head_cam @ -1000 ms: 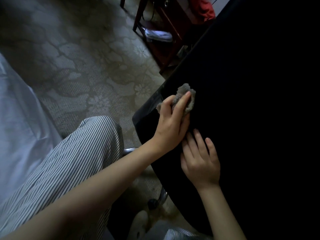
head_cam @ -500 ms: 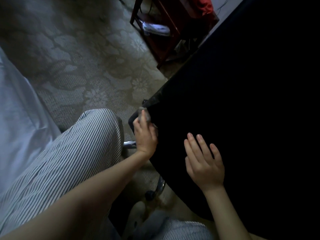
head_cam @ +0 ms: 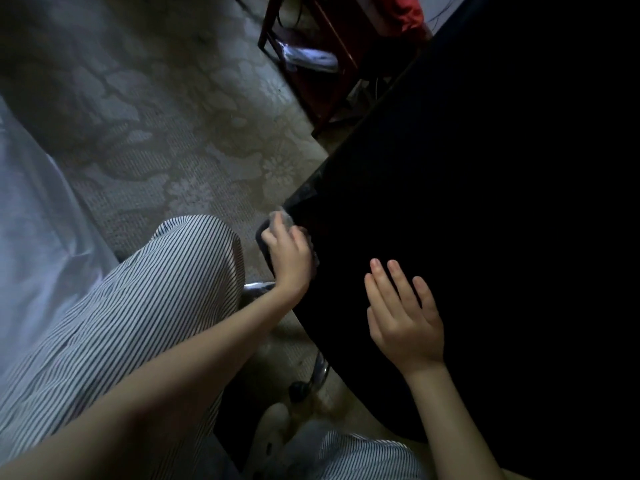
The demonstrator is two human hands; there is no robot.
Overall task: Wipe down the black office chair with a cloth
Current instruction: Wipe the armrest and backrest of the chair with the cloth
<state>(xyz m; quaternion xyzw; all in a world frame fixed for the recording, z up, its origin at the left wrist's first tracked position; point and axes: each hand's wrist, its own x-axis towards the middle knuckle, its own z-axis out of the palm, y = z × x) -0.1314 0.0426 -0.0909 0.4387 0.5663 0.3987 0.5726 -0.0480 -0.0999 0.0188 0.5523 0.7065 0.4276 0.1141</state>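
the left hand (head_cam: pixel 289 259) is curled around a small grey cloth (head_cam: pixel 281 218), of which only a blurred bit shows past the fingertips, and presses it against the left edge of the black fabric office chair (head_cam: pixel 467 220); the hand is blurred, so how much of the cloth it grips cannot be told. the right hand (head_cam: pixel 403 317) lies just to the right of it, open and flat with fingers together, palm down on the dark chair surface and holding nothing. the chair spreads out to the right of and beyond both hands as a large, nearly featureless black shape. below the left wrist a shiny chrome chair leg (head_cam: pixel 320 370) runs down to a black caster (head_cam: pixel 299 389) on the floor, and another chrome piece (head_cam: pixel 258 287) shows just beside the wrist. to the left of the left forearm is a knee in blue-and-white striped trousers (head_cam: pixel 156 306), with pale blue fabric (head_cam: pixel 31 237) further left. beyond the hands a patterned beige floral carpet (head_cam: pixel 194 133) covers the floor, and far ahead stands dark red wooden furniture (head_cam: pixel 325 46) with a red cloth item (head_cam: pixel 410 10) on it.
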